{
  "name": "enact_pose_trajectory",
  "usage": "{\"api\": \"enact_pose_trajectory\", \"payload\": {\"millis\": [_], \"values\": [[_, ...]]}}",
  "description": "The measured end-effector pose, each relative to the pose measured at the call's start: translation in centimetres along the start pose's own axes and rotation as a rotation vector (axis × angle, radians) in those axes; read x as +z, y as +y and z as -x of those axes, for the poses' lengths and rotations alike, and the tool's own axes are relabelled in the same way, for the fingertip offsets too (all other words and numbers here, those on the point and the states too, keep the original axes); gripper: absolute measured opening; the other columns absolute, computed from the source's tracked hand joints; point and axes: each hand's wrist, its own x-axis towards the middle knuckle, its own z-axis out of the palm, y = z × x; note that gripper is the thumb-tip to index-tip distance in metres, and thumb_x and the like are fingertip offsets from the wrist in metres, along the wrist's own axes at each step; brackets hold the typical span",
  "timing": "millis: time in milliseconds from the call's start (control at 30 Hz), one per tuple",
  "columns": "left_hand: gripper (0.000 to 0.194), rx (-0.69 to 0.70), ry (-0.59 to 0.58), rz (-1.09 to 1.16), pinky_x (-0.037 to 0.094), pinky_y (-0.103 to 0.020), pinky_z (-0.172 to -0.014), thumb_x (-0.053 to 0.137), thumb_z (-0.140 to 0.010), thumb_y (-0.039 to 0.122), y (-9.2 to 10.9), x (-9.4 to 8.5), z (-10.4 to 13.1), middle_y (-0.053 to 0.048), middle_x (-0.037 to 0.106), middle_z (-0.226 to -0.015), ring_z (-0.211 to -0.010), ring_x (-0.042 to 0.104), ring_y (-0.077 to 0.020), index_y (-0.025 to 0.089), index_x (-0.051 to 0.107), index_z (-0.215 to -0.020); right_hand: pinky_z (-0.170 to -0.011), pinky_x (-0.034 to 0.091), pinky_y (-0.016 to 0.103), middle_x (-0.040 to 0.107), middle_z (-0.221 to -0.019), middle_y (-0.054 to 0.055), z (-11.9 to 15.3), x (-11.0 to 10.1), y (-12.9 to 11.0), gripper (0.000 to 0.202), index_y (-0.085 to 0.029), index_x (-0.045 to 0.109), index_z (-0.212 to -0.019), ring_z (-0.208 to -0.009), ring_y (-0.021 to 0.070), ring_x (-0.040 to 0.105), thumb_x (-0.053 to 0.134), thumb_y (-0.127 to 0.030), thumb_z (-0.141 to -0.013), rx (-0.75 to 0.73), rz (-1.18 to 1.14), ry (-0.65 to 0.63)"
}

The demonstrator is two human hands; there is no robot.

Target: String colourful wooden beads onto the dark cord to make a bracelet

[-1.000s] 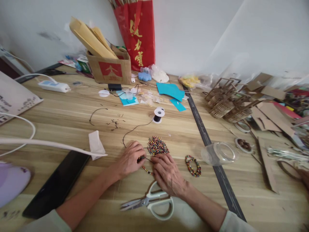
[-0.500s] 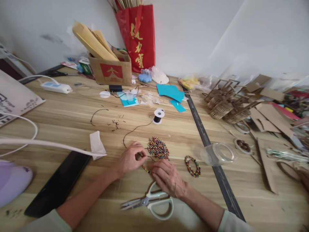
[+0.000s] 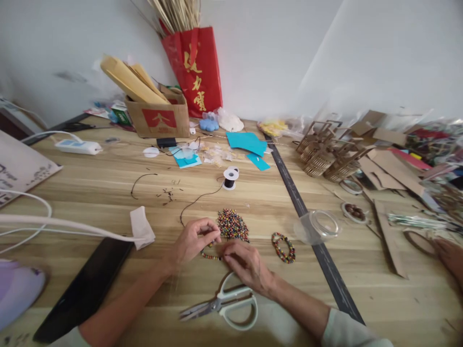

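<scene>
Your two hands are close together above a wood-patterned table (image 3: 166, 311), fingertips nearly meeting, with a short beaded strand (image 3: 211, 257) of many colours curving in the small space between them. Your left hand (image 3: 195, 239) is curled over one end of the strand, thumb and forefinger tips brought together in a pinch; anything right at those tips is too small to make out. Your right hand (image 3: 249, 265) is bent inward, its thumb and forefinger at the strand's other end, and you cannot tell from this view whether they grip it or only sit beside it. Just beyond your fingertips is a loose pile of small multicoloured beads (image 3: 232, 224). Farther out past the pile stands a white spool (image 3: 230, 179) wound with black, and from it a thin black cord (image 3: 200, 196) runs in a curve toward the back of your left hand. To the right of your right hand lies a looped bead bracelet (image 3: 284, 248), and beyond that a clear jar (image 3: 318, 226). Nearer to you, below your right hand, scissors (image 3: 214, 305) with pale green handles lie with their blades pointing left. Left of your left hand are a folded white paper (image 3: 142, 226) and a long black object (image 3: 85, 289).
</scene>
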Motion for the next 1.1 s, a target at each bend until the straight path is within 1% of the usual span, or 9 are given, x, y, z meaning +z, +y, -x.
{"api": "enact_pose_trajectory", "payload": {"millis": [167, 300, 367, 433, 600, 733, 900, 1000, 1100], "values": [[0.017, -0.087, -0.02, 0.068, 0.045, -0.023, -0.056, 0.062, -0.077, 0.032, 0.9, 0.9, 0.2, -0.002, 0.067, -0.066, -0.056, 0.057, -0.0118, 0.014, 0.059, -0.076, -0.061, 0.041, 0.023, 0.058, -0.071, 0.001, -0.2, 0.0, -0.5, 0.018, -0.017, 0.061, -0.08, -0.065, 0.0126, 0.052, 0.053, -0.028, -0.093, 0.192, -0.169, 0.103], [0.019, -0.069, -0.03, 0.079, 0.048, -0.023, -0.062, 0.066, -0.074, 0.031, 1.3, 1.8, 0.3, -0.002, 0.063, -0.07, -0.064, 0.059, -0.0127, 0.014, 0.061, -0.072, -0.056, 0.037, 0.022, 0.057, -0.068, 0.0, -0.3, 0.1, -0.3, 0.027, -0.016, 0.061, -0.08, -0.061, 0.0109, 0.048, 0.06, -0.041, -0.088, 0.331, -0.38, 0.18], [0.021, -0.065, -0.031, 0.104, 0.049, -0.024, -0.064, 0.069, -0.072, 0.032, 1.1, 2.1, 0.2, -0.004, 0.062, -0.08, -0.07, 0.059, -0.0137, 0.014, 0.061, -0.07, -0.054, 0.036, 0.021, 0.056, -0.066, -0.001, -0.5, 0.1, -0.1, 0.031, -0.016, 0.062, -0.08, -0.058, 0.0099, 0.046, 0.065, -0.046, -0.084, 0.367, -0.497, 0.208], [0.025, -0.101, -0.029, 0.14, 0.048, -0.023, -0.059, 0.072, -0.07, 0.036, 0.6, 2.4, 0.1, -0.004, 0.06, -0.086, -0.069, 0.058, -0.0133, 0.013, 0.061, -0.07, -0.053, 0.034, 0.021, 0.055, -0.062, -0.003, -0.8, 0.1, 0.1, 0.033, -0.016, 0.062, -0.079, -0.055, 0.0089, 0.043, 0.069, -0.048, -0.08, 0.386, -0.581, 0.231], [0.033, -0.156, -0.016, 0.203, 0.045, -0.022, -0.055, 0.073, -0.068, 0.044, -1.2, 3.1, -0.3, 0.0, 0.056, -0.071, -0.061, 0.052, -0.0117, 0.014, 0.059, -0.072, -0.055, 0.036, 0.022, 0.057, -0.062, -0.002, -1.2, 0.0, 0.5, 0.033, -0.015, 0.066, -0.077, -0.055, 0.0095, 0.046, 0.076, -0.046, -0.073, 0.426, -0.689, 0.24], [0.028, -0.078, 0.026, 0.146, 0.044, -0.022, -0.058, 0.071, -0.073, 0.04, -1.8, 3.5, -0.1, 0.002, 0.055, -0.068, -0.061, 0.052, -0.0116, 0.015, 0.06, -0.072, -0.053, 0.034, 0.021, 0.055, -0.056, -0.004, -1.3, 0.1, 0.8, 0.031, -0.015, 0.067, -0.07, -0.052, 0.0082, 0.044, 0.078, -0.044, -0.071, 0.476, -0.707, 0.217], [0.017, 0.08, 0.115, -0.003, 0.047, -0.026, -0.069, 0.065, -0.079, 0.03, -1.8, 4.0, 0.3, -0.002, 0.059, -0.078, -0.076, 0.057, -0.0163, 0.016, 0.062, -0.07, -0.053, 0.036, 0.02, 0.057, -0.058, -0.004, -1.3, 0.1, 1.4, 0.032, -0.015, 0.067, -0.071, -0.052, 0.0074, 0.045, 0.08, -0.044, -0.068, 0.516, -0.781, 0.179], [0.016, 0.118, 0.114, -0.037, 0.047, -0.026, -0.07, 0.062, -0.081, 0.028, -1.6, 4.2, 0.5, -0.003, 0.059, -0.08, -0.077, 0.058, -0.0165, 0.016, 0.061, -0.071, -0.053, 0.036, 0.021, 0.056, -0.057, -0.004, -1.3, 0.1, 1.5, 0.034, -0.015, 0.065, -0.069, -0.052, 0.0075, 0.045, 0.08, -0.046, -0.069, 0.51, -0.763, 0.178], [0.015, 0.12, 0.11, -0.034, 0.047, -0.026, -0.071, 0.062, -0.081, 0.027, -1.5, 4.3, 0.6, -0.002, 0.059, -0.078, -0.076, 0.057, -0.0158, 0.016, 0.061, -0.071, -0.052, 0.035, 0.021, 0.053, -0.054, -0.005, -1.3, 0.1, 1.5, 0.036, -0.015, 0.063, -0.066, -0.051, 0.0077, 0.044, 0.079, -0.047, -0.069, 0.505, -0.722, 0.176]]}}
